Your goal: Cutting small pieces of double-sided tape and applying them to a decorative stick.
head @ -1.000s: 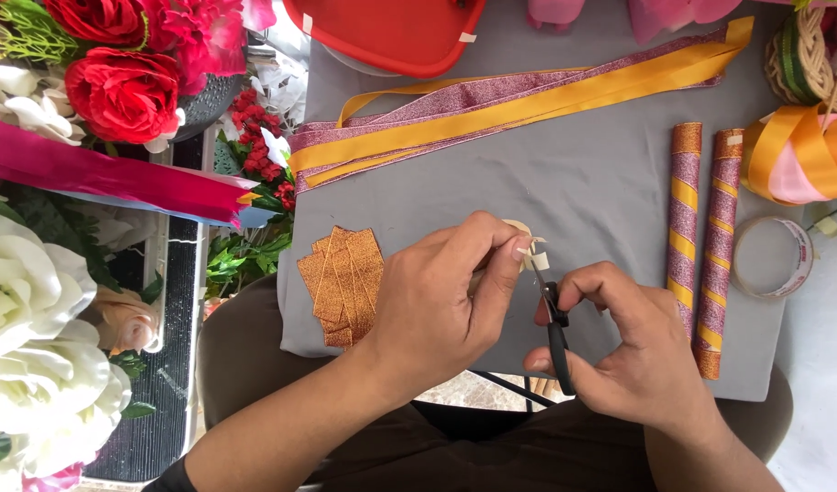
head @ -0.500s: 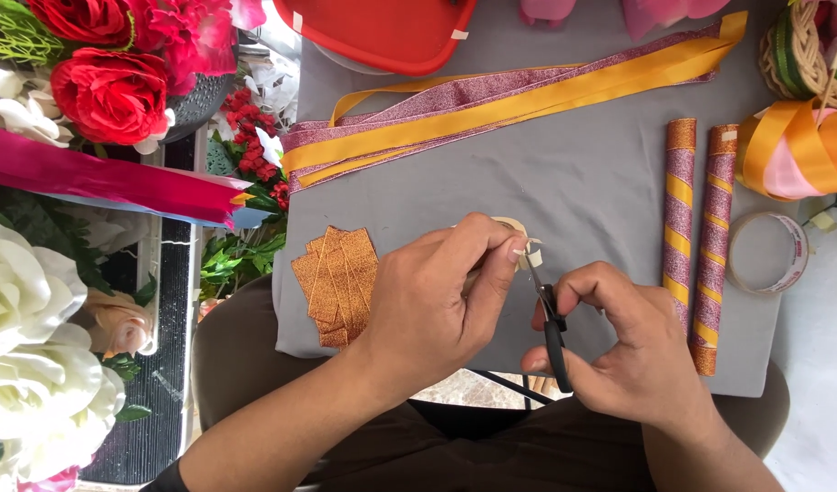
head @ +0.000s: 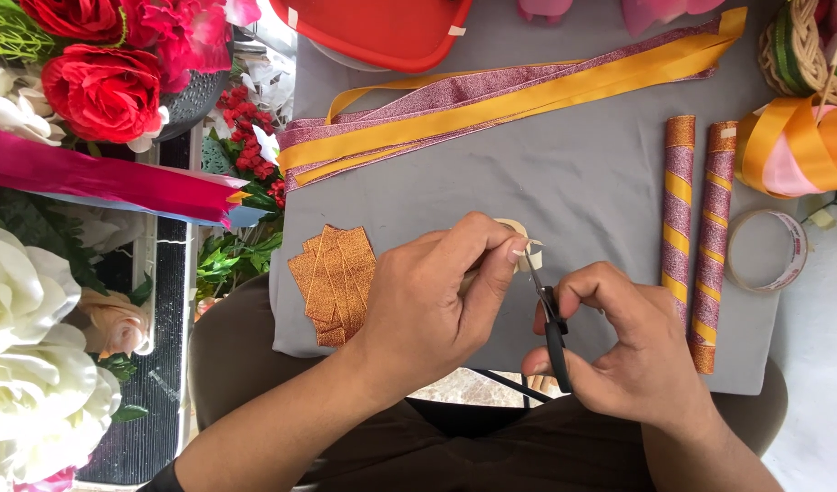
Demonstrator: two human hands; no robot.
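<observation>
Right hand [head: 632,342] is closed around the black handles of a pair of scissors [head: 548,314], blades pointing up toward the left hand [head: 432,296]. That left hand is pinched shut on a small roll of pale tape [head: 519,239], thumb and forefinger meeting right at the blade tips. Both hands work just over the near edge of a grey board [head: 573,182] resting across the lap.

Just left of the left hand lies a fanned stack of copper glitter pieces [head: 332,282], close to the board's near left corner. To the right, two rolled tubes [head: 696,219] striped purple and gold lie side by side near the right edge, and a ring of clear tape [head: 765,251] sits just off that edge. The board's middle is bare grey.

Farther off, long gold and purple ribbons [head: 510,105] run slantwise across the far part. A red tray [head: 382,27] overlaps the far edge. Red roses [head: 100,87] and white flowers [head: 27,346] crowd the left side.
</observation>
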